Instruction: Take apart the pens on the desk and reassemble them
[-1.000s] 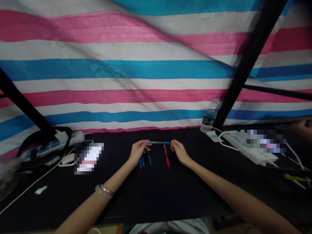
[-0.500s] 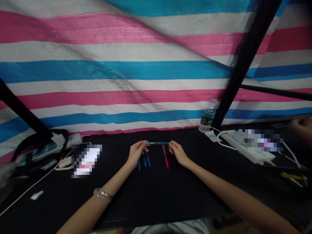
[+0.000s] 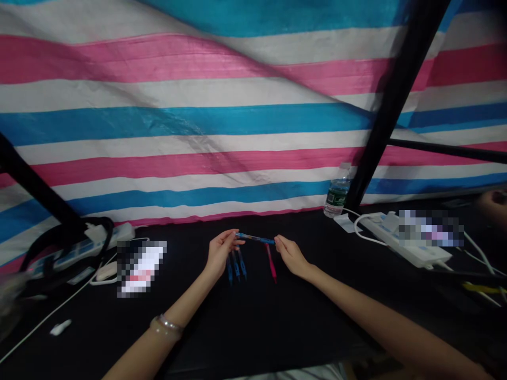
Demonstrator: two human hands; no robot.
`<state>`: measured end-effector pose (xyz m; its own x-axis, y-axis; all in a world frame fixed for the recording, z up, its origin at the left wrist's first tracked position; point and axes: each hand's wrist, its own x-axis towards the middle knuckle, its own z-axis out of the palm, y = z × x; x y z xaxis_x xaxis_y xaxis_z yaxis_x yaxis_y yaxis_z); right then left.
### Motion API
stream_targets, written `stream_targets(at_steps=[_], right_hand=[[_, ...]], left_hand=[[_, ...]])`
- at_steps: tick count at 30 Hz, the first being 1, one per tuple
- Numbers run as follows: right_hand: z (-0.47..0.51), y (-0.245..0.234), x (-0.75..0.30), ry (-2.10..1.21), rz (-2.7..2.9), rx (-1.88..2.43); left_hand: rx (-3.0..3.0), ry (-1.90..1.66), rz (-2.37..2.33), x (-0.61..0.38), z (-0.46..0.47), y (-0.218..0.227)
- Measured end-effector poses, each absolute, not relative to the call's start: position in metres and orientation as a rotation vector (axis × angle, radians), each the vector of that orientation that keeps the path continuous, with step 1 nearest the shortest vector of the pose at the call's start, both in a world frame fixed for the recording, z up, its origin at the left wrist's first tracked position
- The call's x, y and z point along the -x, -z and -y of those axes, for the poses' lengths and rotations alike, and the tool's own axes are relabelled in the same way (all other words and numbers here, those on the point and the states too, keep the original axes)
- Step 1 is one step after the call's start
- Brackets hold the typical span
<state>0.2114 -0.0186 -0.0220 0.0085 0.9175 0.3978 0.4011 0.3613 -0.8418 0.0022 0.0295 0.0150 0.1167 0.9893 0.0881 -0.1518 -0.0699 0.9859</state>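
Observation:
A blue pen (image 3: 255,239) is held level above the black table, one end pinched in my left hand (image 3: 219,252), the other in my right hand (image 3: 291,255). Both hands have their fingers closed on it. Under the pen, on the black table (image 3: 253,322), lie three blue pens (image 3: 236,264) side by side near my left hand. A pink pen (image 3: 271,262) lies close to my right hand. A bracelet (image 3: 166,325) circles my left wrist.
A water bottle (image 3: 336,198) stands at the back by a black post (image 3: 390,105). White power strips lie at the right (image 3: 400,240) and left (image 3: 95,240), with cables. Black headphones (image 3: 63,243) sit far left. Another person's hand (image 3: 493,203) shows at the right edge. Striped tarp behind.
The pen between my hands has tilted a little, its right end lower. Both hands have shifted slightly down in view as the camera moved.

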Motion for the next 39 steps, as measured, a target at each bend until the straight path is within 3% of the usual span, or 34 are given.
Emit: stream_targets(at_steps=[14,20,30,39], right_hand=[[0.034,0.003,-0.204,-0.202,2.027,1.109],[0.039,-0.001,-0.199,-0.329,2.084,1.026],[0.023,0.014,-0.205,-0.553,1.611,1.169],[0.021,0.016,-0.205,-0.577,1.612,1.2]], left_hand=[[-1.115,-1.243,-0.936,-0.015,-0.013,-0.02],[-1.2,-1.259,-0.862,-0.02,-0.007,-0.018],[-1.393,-1.226,-0.921,-0.021,-0.005,-0.019],[-1.336,-1.28,-0.951,-0.018,-0.007,-0.019]])
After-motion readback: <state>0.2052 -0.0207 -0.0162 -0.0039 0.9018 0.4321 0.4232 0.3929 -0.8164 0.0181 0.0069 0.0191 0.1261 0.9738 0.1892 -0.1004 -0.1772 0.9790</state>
